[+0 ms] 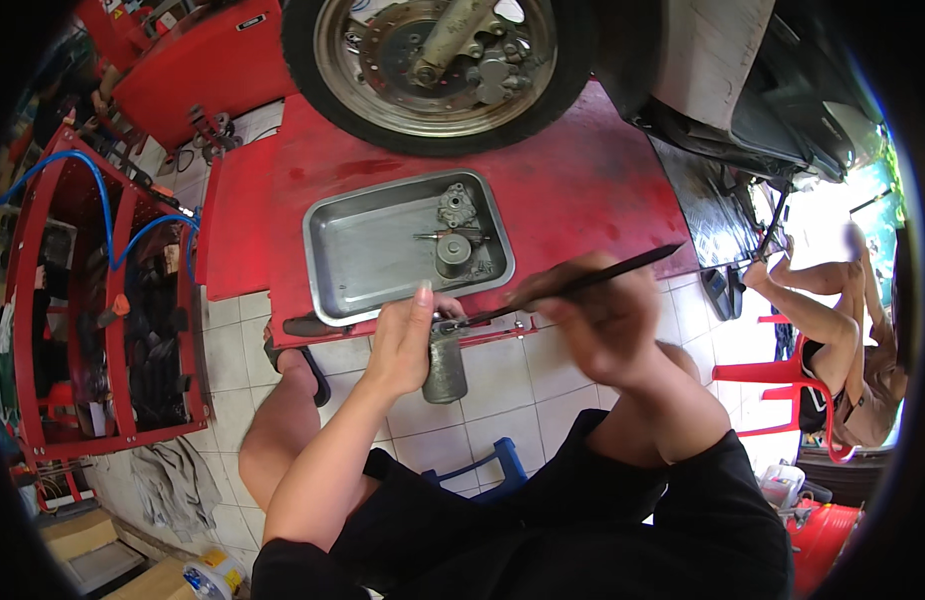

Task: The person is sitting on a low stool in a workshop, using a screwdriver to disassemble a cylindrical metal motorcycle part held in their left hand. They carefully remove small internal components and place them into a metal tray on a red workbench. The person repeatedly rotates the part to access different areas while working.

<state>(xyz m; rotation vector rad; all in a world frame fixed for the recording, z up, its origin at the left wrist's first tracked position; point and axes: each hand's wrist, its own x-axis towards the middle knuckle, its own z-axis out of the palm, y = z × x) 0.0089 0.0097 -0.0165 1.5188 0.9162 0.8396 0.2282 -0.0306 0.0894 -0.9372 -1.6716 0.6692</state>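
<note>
My left hand (404,340) is closed around the upper end of a grey metal cylinder (445,368), which looks like a small starter motor and hangs upright below my fingers. In my right hand (607,318), somewhat blurred, is a long thin dark tool (622,267), perhaps a brush. Its tip meets or nearly meets the top of the cylinder; my fingers hide the exact contact. Just beyond my hands lies a steel tray (357,250). At its right side are a cast metal part (457,205), a round metal part (453,254) and several tiny pieces.
The tray rests on a red platform (602,180), below a motorcycle wheel (437,140). A red shelf rack (117,400) with a blue hose (104,200) stands left. Between my legs is a blue stool (507,465). Another person sits at the far right beside a red chair (772,372).
</note>
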